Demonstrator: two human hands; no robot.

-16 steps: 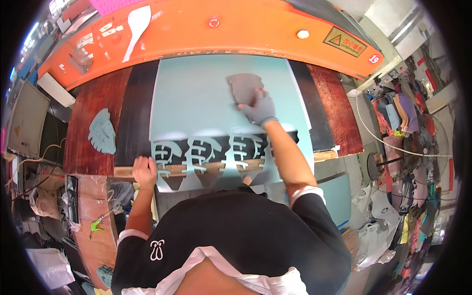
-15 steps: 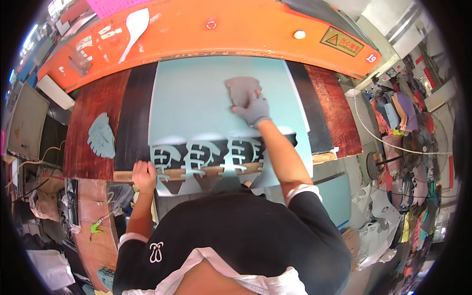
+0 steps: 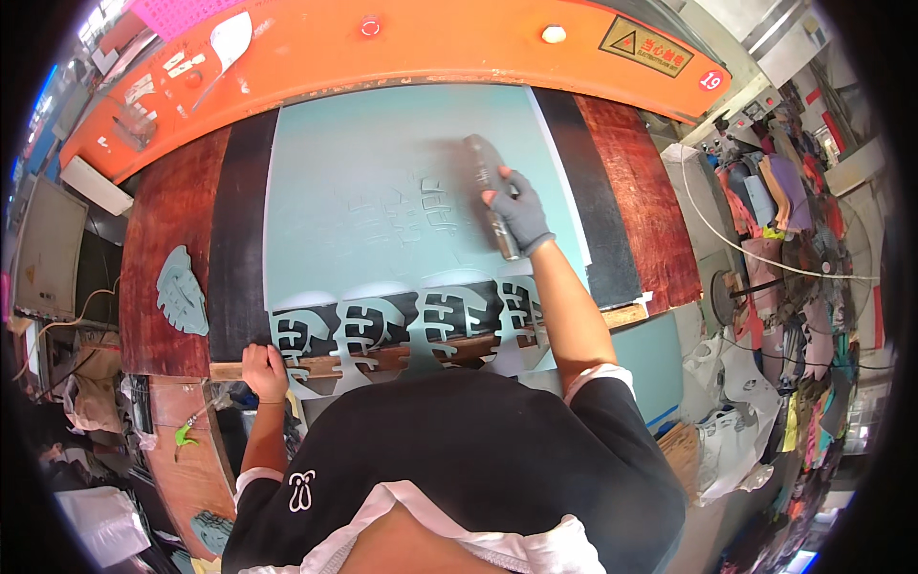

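My right hand, in a grey fingerless glove, holds a dark cutting die tilted up on its side, blurred by motion. The die is over the right part of a pale blue-green sheet. Short cut lines mark the sheet left of the die. Along its near edge the sheet has cut-out gaps, leaving curved, toothed strips. My left hand is bare and closed at the table's wooden front edge, beside the sheet's near left corner. What its fingers hold, if anything, is hidden.
An orange machine beam spans the far side, with a white scoop-like piece on it. Cut blue-green pieces lie on the reddish board at left. Coloured material hangs at right. A white cable droops there.
The die, flat on the sheet before, is now tilted up in my right hand and slightly to the right. Cut lines now show on the sheet. The whole view has shifted a little.
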